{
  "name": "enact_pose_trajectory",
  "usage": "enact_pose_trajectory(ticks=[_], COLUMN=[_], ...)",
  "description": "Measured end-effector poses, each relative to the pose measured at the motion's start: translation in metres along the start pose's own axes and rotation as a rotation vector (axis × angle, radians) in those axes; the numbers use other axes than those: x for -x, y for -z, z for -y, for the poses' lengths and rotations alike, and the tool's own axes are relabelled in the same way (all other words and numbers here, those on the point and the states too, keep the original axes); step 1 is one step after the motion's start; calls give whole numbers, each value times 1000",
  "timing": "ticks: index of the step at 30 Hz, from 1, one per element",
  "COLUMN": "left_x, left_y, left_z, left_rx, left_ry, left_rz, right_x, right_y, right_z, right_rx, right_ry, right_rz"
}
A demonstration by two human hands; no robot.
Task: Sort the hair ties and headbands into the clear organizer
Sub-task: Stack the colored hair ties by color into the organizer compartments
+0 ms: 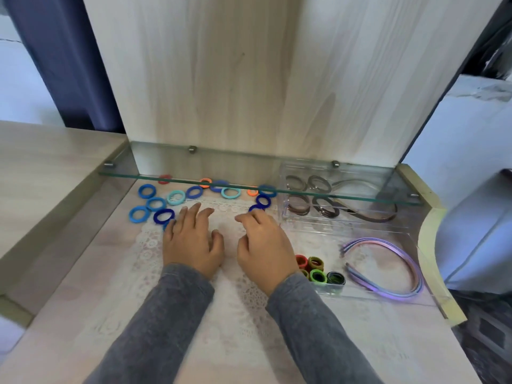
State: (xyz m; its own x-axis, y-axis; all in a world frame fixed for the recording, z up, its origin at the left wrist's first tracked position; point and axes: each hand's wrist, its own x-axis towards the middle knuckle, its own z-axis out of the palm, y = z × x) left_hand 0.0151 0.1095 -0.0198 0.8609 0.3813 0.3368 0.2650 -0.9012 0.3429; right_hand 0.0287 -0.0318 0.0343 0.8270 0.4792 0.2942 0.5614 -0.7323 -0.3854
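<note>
Several blue, teal, orange and red hair ties [163, 216] lie scattered on the lace mat under the glass shelf. My left hand [191, 239] rests palm down with fingers spread, its fingertips beside a dark blue tie. Hovering over the mat, my right hand [264, 245] has its fingers loosely curled and empty, near another dark blue tie [262, 201]. The clear organizer [410, 296] stands at the right. It holds red, olive, green and dark ties [317, 275] on edge, purple headbands [388, 267], and brown ties and a brown headband [368, 216] further back.
A glass shelf [194, 178] on metal pegs runs low across the back, over some of the ties and the organizer's far end. A wooden panel [235, 79] rises behind it. A raised wooden ledge [41, 176] borders the left. The desk's right edge curves by the organizer.
</note>
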Motion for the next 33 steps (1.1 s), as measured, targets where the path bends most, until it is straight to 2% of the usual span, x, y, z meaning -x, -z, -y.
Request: enact_pose_trajectory(ticks=[3,7,15,24,33], left_x=[-2,-7,-26,-56,-92], left_y=[1,3,3,-2,-13], left_z=[13,22,27,31,27], left_rx=[-75,-157,-207,-175,-184], left_ry=[64,95,54,54,0], left_rz=[64,123,156,110,71], right_x=[-8,-17,-45,-74,-87], right_y=[-18,-41,-65,-76,-77], right_z=[9,13,8,-1,-10], right_rx=[100,191,222,225,192], right_ry=[-14,-90,-255,-383,-428], right_rz=[96,125,59,-33,-33])
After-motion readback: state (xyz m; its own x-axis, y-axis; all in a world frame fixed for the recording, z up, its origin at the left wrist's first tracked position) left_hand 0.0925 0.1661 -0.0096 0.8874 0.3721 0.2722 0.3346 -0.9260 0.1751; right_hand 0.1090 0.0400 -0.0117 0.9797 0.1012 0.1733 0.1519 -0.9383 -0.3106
